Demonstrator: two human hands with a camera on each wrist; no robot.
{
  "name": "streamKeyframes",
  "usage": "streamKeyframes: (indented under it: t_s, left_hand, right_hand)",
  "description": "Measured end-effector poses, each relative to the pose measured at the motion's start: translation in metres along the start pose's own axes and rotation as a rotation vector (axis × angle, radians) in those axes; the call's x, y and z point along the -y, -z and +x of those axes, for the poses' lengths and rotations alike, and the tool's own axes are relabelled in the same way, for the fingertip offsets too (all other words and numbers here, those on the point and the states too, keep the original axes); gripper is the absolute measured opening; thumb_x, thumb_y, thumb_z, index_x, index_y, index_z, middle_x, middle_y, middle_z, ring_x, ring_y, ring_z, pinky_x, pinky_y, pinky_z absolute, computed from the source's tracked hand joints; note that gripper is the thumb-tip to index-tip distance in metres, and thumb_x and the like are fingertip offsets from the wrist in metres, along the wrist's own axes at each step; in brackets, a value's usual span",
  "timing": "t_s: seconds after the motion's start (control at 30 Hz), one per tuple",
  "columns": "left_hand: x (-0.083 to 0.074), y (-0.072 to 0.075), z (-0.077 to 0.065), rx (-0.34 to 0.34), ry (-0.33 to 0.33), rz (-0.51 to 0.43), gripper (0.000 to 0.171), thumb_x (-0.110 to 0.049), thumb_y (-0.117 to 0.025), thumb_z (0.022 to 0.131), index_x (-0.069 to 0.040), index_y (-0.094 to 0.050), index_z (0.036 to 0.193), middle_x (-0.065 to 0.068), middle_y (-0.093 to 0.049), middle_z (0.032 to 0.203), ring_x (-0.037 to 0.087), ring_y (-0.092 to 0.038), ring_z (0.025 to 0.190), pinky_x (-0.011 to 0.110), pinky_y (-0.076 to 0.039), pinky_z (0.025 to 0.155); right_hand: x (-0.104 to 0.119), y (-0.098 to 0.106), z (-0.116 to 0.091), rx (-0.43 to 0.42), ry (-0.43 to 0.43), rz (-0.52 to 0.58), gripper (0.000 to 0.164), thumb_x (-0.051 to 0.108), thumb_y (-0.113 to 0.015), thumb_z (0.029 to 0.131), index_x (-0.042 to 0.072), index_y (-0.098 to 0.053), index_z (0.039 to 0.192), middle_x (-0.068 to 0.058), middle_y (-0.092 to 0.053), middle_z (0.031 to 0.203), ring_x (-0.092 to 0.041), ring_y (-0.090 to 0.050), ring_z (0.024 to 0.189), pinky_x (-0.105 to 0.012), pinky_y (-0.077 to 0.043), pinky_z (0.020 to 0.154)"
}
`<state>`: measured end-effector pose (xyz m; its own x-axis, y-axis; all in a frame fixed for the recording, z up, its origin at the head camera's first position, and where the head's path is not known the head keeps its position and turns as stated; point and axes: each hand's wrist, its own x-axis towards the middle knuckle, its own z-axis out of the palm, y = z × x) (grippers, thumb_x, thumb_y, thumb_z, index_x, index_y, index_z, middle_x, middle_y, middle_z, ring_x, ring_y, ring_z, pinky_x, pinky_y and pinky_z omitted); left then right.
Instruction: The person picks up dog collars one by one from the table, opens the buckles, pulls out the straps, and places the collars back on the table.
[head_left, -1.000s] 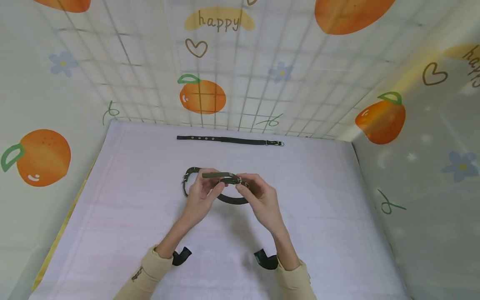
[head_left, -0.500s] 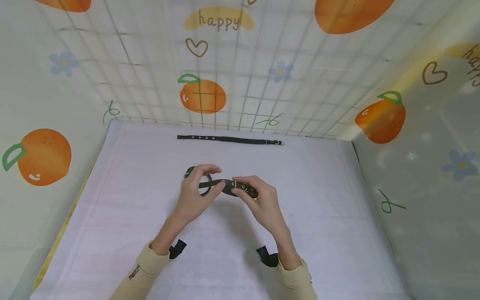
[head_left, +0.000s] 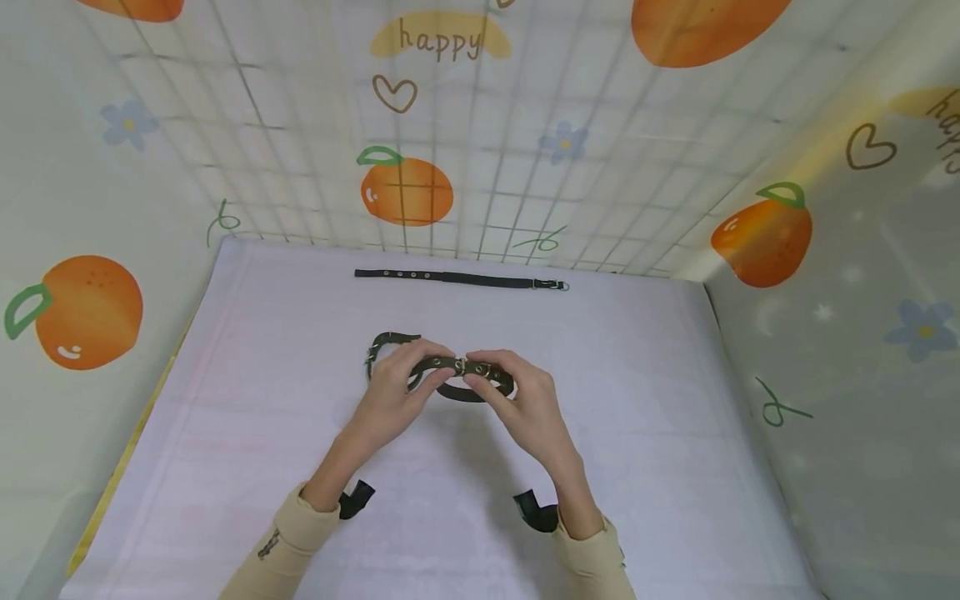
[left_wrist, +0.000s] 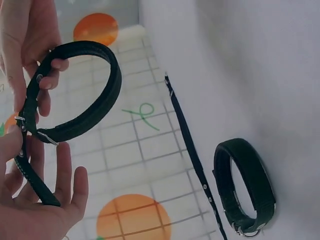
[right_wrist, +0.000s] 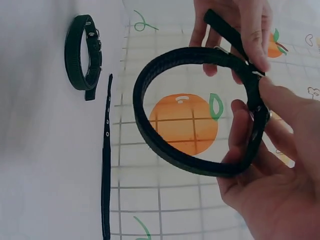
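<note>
Both hands hold a dark pet collar (head_left: 467,396) looped round, its padded band hanging below the buckle (left_wrist: 20,120). My left hand (head_left: 390,387) pinches the strap just left of the buckle between thumb and fingers. The strap's loose end (right_wrist: 220,25) runs past the left fingers in the right wrist view. On the other side, my right hand (head_left: 525,396) grips the eyeleted part of the strap, thumb tip close to the buckle. The strap is threaded through the buckle frame. Part of the band is hidden behind the fingers.
Behind the left hand, a second collar (head_left: 373,350), fastened in a ring, stands on the white tabletop (head_left: 645,417). A third collar (head_left: 487,282) lies straight along the back edge. A printed curtain over a wire grid (head_left: 487,167) rises behind.
The strap's end, raised over the buckle earlier, now runs leftward through it. My left fingers lifted off, then pinched the strap beside the buckle. The right hand has shifted little.
</note>
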<state>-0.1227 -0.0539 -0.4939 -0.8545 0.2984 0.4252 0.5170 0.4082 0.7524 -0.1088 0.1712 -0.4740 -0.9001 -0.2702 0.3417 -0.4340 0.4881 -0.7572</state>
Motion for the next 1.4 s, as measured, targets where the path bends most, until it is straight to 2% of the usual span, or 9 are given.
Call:
streamKeyframes:
  t_s: [0.17, 0.33, 0.53, 0.67, 0.8, 0.97, 1.03, 1.27, 1.4]
  left_hand:
    - [0.002, -0.002, -0.002, -0.003, 0.007, -0.041, 0.021, -0.02, -0.073, 0.104, -0.015, -0.07, 0.124, 0.0, -0.076, 0.12, 0.02, -0.072, 0.119, 0.042, -0.059, 0.104]
    - [0.0, -0.001, -0.002, -0.008, -0.012, 0.009, 0.022, -0.023, -0.074, 0.103, -0.016, -0.071, 0.124, -0.001, -0.075, 0.119, 0.018, -0.07, 0.118, 0.042, -0.058, 0.105]
    - [-0.002, 0.001, -0.001, -0.139, -0.107, 0.163, 0.025, -0.024, -0.084, 0.091, -0.018, -0.078, 0.114, -0.002, -0.078, 0.106, 0.018, -0.07, 0.102, 0.037, -0.059, 0.089]
    - [-0.002, 0.0, 0.001, -0.197, -0.138, 0.172, 0.027, -0.024, -0.088, 0.086, -0.017, -0.079, 0.11, -0.002, -0.081, 0.102, 0.017, -0.072, 0.097, 0.036, -0.057, 0.09]
    - [-0.004, -0.001, 0.001, -0.227, -0.061, 0.018, 0.041, -0.017, -0.093, 0.082, -0.012, -0.072, 0.116, 0.002, -0.082, 0.103, 0.018, -0.077, 0.097, 0.033, -0.06, 0.094]
    - [-0.006, -0.008, -0.002, -0.228, 0.124, -0.308, 0.06, -0.007, -0.094, 0.083, -0.004, -0.056, 0.129, 0.011, -0.084, 0.098, 0.011, -0.079, 0.094, 0.025, -0.058, 0.094]
    - [-0.005, -0.01, -0.003, -0.21, 0.166, -0.402, 0.062, -0.004, -0.091, 0.085, -0.001, -0.052, 0.133, 0.014, -0.083, 0.098, 0.007, -0.077, 0.092, 0.023, -0.058, 0.09]
    - [0.003, -0.013, -0.005, -0.15, 0.222, -0.538, 0.058, -0.001, -0.085, 0.091, -0.004, -0.049, 0.136, 0.0, -0.081, 0.105, 0.007, -0.075, 0.096, 0.026, -0.061, 0.088]
    - [0.006, -0.015, -0.006, -0.088, 0.306, -0.568, 0.054, -0.007, -0.08, 0.097, -0.008, -0.048, 0.14, 0.003, -0.079, 0.113, 0.008, -0.075, 0.103, 0.028, -0.06, 0.096]
  right_hand:
    - [0.002, 0.002, 0.0, -0.002, -0.004, 0.004, 0.023, 0.024, -0.077, 0.103, 0.021, -0.076, 0.125, 0.003, -0.079, 0.111, -0.009, -0.069, 0.086, -0.023, -0.058, 0.07]
    - [0.003, 0.003, -0.001, 0.015, 0.015, -0.038, 0.022, 0.023, -0.076, 0.103, 0.02, -0.074, 0.125, 0.002, -0.077, 0.113, -0.008, -0.07, 0.088, -0.024, -0.06, 0.07]
    - [0.004, 0.004, 0.0, 0.062, 0.036, -0.105, 0.021, 0.026, -0.071, 0.106, 0.02, -0.075, 0.126, 0.002, -0.077, 0.116, -0.01, -0.07, 0.095, -0.025, -0.06, 0.073]
    - [0.005, 0.004, 0.0, 0.103, 0.01, -0.089, 0.023, 0.029, -0.067, 0.109, 0.02, -0.073, 0.129, 0.002, -0.077, 0.118, -0.011, -0.071, 0.095, -0.026, -0.061, 0.072]
    - [0.005, 0.002, -0.002, 0.122, 0.007, -0.033, 0.029, 0.029, -0.065, 0.11, 0.019, -0.069, 0.137, 0.001, -0.077, 0.119, -0.01, -0.074, 0.095, -0.028, -0.064, 0.076]
    - [0.006, 0.001, -0.003, 0.121, 0.019, 0.016, 0.031, 0.03, -0.065, 0.11, 0.022, -0.067, 0.14, 0.002, -0.078, 0.119, -0.009, -0.075, 0.092, -0.029, -0.065, 0.075]
    - [0.006, 0.001, -0.003, 0.118, 0.025, 0.03, 0.031, 0.029, -0.067, 0.109, 0.022, -0.067, 0.138, 0.002, -0.078, 0.12, -0.009, -0.075, 0.092, -0.029, -0.065, 0.075]
    - [0.004, 0.001, -0.003, 0.052, 0.089, -0.012, 0.027, 0.022, -0.07, 0.107, 0.021, -0.069, 0.135, 0.004, -0.074, 0.117, -0.008, -0.065, 0.086, -0.024, -0.058, 0.069]
    - [0.006, 0.0, -0.003, 0.052, 0.052, -0.019, 0.024, 0.022, -0.063, 0.111, 0.019, -0.067, 0.135, 0.001, -0.073, 0.119, -0.013, -0.069, 0.096, -0.026, -0.06, 0.071]
